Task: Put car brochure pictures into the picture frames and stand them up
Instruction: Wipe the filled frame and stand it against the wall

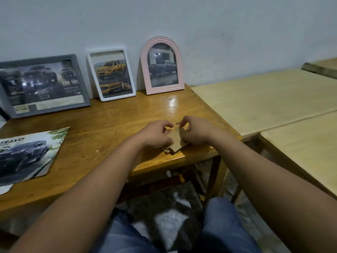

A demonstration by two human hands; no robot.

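Left hand: my left hand (156, 135) rests on the small brown frame back (177, 141), fingers curled over its left side and holding it down.
Right hand: my right hand (194, 131) pinches the upper right part of the same piece; thumb and forefinger meet near a small ring or tab at its top, too blurred to identify.
Frame back position: flat on the brown wooden table (102, 128), close to the front edge and toward the table's right corner; its lower end shows a notched shape, detail unclear.
Standing frames: grey frame (42, 85), white frame (111, 73) and pink arched frame (162, 65) stand in a row at the back, leaning against the wall (182, 19), each with a car picture inside.
Brochure: car brochure (30, 156) lies flat at the left, well apart from my hands; its left side is cut off by the picture edge.
Open room: bare tabletop between the hands and the row of frames, and between the hands and the brochure.
Edges: the table's right edge runs just beside the pale wooden table (269, 99).
Hidden: most of the frame back is under my fingers; the pink frame's picture is dark and hard to read.
Below: my knees in blue jeans (224, 221) show under the front edge.
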